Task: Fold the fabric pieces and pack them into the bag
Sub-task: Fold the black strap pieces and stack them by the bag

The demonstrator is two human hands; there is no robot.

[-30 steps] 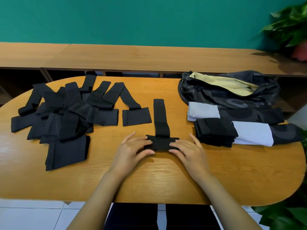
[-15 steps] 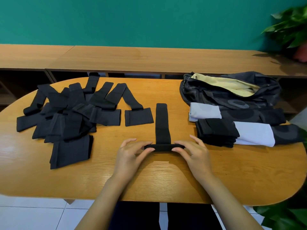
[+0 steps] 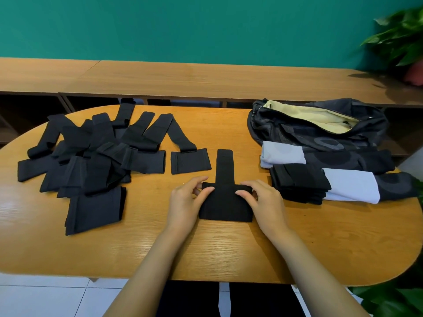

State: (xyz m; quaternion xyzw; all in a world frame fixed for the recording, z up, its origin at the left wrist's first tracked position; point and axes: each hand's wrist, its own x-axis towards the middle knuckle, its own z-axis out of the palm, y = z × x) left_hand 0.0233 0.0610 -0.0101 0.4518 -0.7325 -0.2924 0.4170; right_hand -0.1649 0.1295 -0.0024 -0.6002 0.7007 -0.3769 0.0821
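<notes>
The wide end of the T-shaped piece (image 3: 225, 207), a thin bunched band between the fingers half a second ago, now lies spread as a flat black rectangle on the table (image 3: 229, 252), its near edge drawn toward the person. Its narrow strip runs straight away from the rectangle's far edge.

The left hand (image 3: 183, 204) sits against the piece's left side, thumb and forefinger pinching the far left corner. The right hand (image 3: 265, 202) sits against its right side, fingers curled over the far right corner and gripping it. So the rectangle lies between the two hands, with the strip reaching out beyond the fingertips.

Left of the piece a loose pile of black pieces (image 3: 91, 161) lies heaped. A single flat piece (image 3: 190, 162) lies just beyond the piece and to its left. Right of the piece sits a stack of folded black pieces (image 3: 297, 181), touching pale grey fabric (image 3: 350, 186). Beyond that stack, farther right of the piece, the dark bag (image 3: 320, 131) lies open, showing a yellow lining.
</notes>
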